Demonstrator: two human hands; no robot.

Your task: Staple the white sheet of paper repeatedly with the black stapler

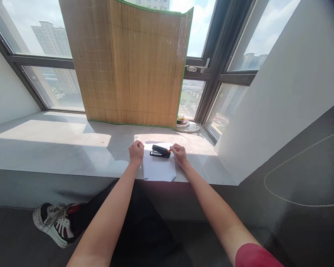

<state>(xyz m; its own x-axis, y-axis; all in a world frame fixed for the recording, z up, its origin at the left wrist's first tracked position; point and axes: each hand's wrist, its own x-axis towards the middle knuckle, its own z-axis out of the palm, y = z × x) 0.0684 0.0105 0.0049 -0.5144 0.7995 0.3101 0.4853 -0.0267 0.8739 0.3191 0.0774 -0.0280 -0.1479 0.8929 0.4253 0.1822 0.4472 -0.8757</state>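
Observation:
White paper (158, 168) lies on the pale window sill (117, 148), near its front edge. A black stapler (160, 151) rests on the upper part of the paper, its orange-marked end toward the right. My left hand (136, 151) is curled closed on the sill at the paper's left edge; whatever its fingers hold, if anything, is hidden. At the stapler's right end, my right hand (179, 153) has its thumb and fingers pinched together by the orange part. Whether it grips that part or something tiny is too small to tell.
Behind the hands a large bamboo mat (133, 70) leans against the window. Stacked plates (187, 126) sit by the mat's lower right corner. A white cord (295, 202) hangs at the right. My shoe (57, 224) shows at the lower left.

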